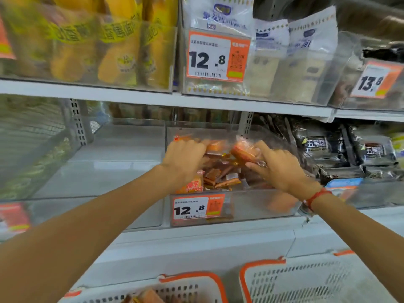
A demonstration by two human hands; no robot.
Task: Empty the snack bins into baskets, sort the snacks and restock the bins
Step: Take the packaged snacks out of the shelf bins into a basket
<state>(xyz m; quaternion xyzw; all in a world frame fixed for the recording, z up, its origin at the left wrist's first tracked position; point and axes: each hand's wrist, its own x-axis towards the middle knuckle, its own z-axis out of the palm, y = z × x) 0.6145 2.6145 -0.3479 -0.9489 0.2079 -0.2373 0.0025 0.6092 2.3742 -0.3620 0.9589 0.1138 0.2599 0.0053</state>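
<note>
Both hands are in the clear snack bin on the middle shelf, and the fingertips vanish among the packets. The left hand curls over an orange packet, knuckles up, so the exact grip is hard to read. The right hand, red cord at the wrist, pinches another orange packet between thumb and fingers. Below them lies a loose heap of small orange-and-brown snack packets, print too blurred to read. The bin's price tag reads 12.8. Two white baskets with orange rims sit cut off at the bottom edge: the left basket shows a few packets, the right basket only its wall.
</note>
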